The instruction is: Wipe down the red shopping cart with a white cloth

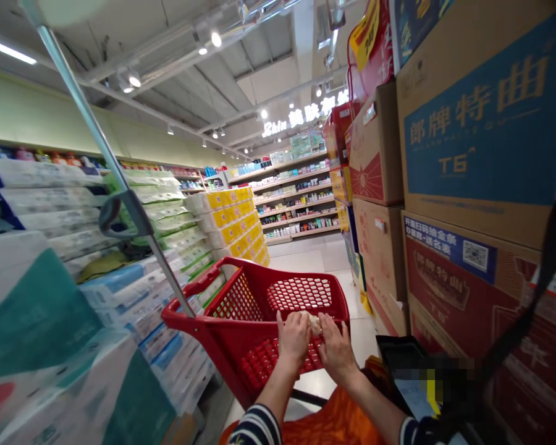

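Pale packet (312, 323) pinched between left hand (293, 339) and right hand (336, 349).

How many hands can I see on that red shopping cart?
2. The left hand and right hand are both over the near end of the red shopping cart, their fingers beside a small pale item. No others show.

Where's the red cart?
The red cart is low and central in the head view, under the left hand and right hand, with paper packs to the left, cardboard boxes to the right.
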